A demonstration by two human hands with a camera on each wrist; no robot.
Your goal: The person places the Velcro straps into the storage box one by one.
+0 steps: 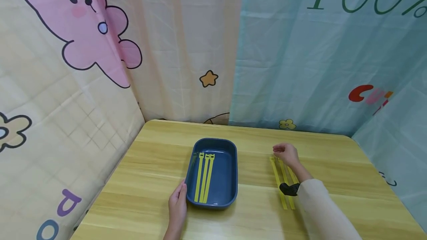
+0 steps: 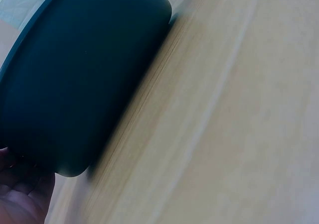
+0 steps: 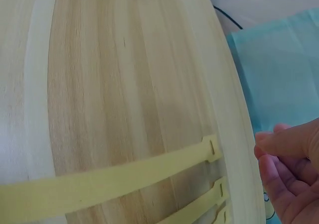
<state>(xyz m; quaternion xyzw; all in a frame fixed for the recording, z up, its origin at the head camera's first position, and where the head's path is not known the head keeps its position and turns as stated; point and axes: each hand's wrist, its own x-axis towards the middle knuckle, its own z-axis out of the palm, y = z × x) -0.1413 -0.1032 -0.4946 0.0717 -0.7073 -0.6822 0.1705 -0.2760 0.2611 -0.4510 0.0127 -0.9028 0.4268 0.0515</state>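
Note:
A dark blue rectangular tray stands on the table, with three yellow slotted cable straps lying side by side in it. My left hand holds the tray at its near left side, thumb close to the rim; in the left wrist view the tray wall hides the fingertips. More yellow straps lie to the right on the tabletop, their slotted heads pointing away from me. Over those heads hovers my right hand, thumb and fingertips close together and nothing visible between them. My right forearm partly covers these straps.
The pale wooden table spans the lower view. Printed curtains hang behind its far edge and along both sides. A small black device is worn on my right wrist, above the straps.

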